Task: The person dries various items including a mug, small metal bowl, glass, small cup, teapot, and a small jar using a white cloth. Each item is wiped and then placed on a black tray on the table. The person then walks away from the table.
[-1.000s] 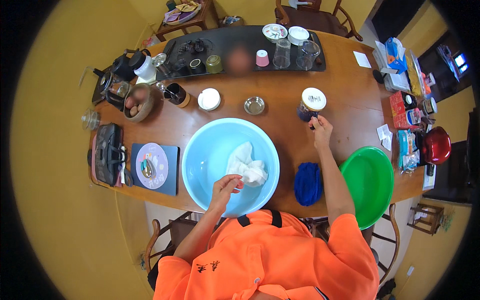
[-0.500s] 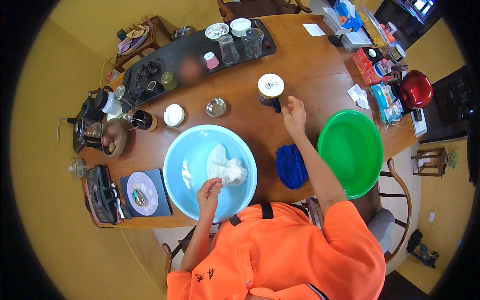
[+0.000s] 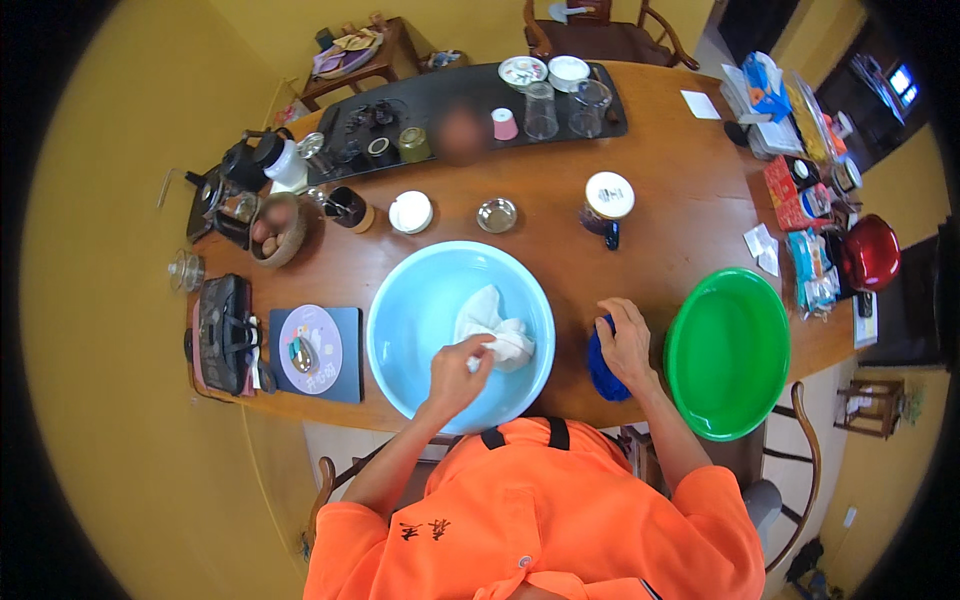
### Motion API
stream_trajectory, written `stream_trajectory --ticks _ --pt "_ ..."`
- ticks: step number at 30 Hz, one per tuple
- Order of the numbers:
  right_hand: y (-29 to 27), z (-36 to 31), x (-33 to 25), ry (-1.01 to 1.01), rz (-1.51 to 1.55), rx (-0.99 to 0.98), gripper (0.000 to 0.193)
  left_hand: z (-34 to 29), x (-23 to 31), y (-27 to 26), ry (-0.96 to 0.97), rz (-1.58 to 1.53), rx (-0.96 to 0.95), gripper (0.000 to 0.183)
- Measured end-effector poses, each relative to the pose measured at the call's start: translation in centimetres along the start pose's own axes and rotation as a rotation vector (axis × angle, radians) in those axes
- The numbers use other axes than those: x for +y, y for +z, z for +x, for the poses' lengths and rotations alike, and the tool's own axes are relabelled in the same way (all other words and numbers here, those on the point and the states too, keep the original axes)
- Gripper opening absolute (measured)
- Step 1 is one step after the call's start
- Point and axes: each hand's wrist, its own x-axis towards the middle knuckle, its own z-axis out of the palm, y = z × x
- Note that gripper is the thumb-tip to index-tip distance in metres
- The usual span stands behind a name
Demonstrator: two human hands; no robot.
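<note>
A light blue basin (image 3: 388, 322) stands at the middle of the table's near edge, and a bunched white cloth (image 3: 497, 325) lies in it. Over the basin, my left hand (image 3: 460, 378) is closed at the cloth's near side, with a bit of white showing between its fingers. My right hand (image 3: 626, 342) reaches over a crumpled dark blue cloth (image 3: 606, 375), fingers stretched out, covering part of it. To the right of that hand stands a green basin (image 3: 727, 352). A dark lidded mug (image 3: 607, 205) is beyond my right hand.
Behind the basins are a small metal bowl (image 3: 496, 215), a white dish (image 3: 411, 212) and a long black tray (image 3: 400, 105) with glasses and cups. A round purple mat (image 3: 322, 345) and a black bag (image 3: 225, 335) lie left. Packages (image 3: 812, 270) crowd the right edge.
My right hand has come back from near the mug to the blue cloth. My left hand's fingers have closed beside the white cloth. The whole view has shifted.
</note>
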Motion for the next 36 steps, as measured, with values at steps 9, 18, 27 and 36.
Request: stream_trajectory --ticks 9,18,27,36 --pt "2.8 3.3 -2.2 -0.01 0.212 -0.047 0.021 1.1 -1.3 -0.6 0.033 -0.092 0.103 0.019" --pt "12.7 14.7 1.5 0.029 0.018 -0.091 0.026 0.6 -1.7 0.3 -0.035 -0.189 0.141 0.015" --pt "18.7 20.6 0.0 0.374 -0.207 -0.311 0.039 -0.9 -2.1 -0.2 -0.204 -0.285 0.205 0.015" --pt "15.2 18.6 -0.3 0.127 0.146 0.001 0.029 -0.2 -3.5 1.4 0.015 0.403 0.251 0.039"
